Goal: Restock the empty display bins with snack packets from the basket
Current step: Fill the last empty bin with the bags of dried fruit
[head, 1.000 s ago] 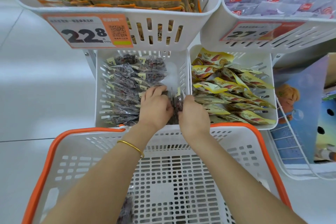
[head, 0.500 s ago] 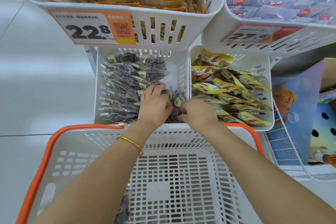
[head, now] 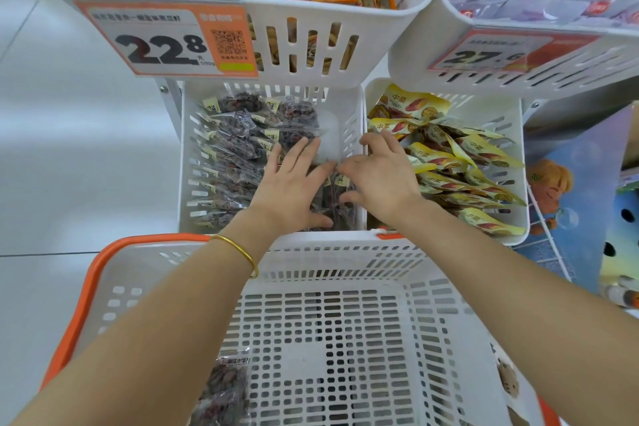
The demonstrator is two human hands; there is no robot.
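In the lower bin (head: pixel 186 162), at 12 o'clock from the basket (head: pixel 90 287), both hands lie spread and flat. The left hand (head: pixel 294 183) presses down on the dark packets (head: pixel 238 142). The right hand (head: pixel 383 180) rests on those near the bin's 5 o'clock corner. Neither hand grips anything. One spare packet (head: pixel 224 387) lies at 7 o'clock on the basket floor. The clear film pouches look light, soft and slippery, their contents probably crushable. A pinch on a sealed edge seems the safest hold.
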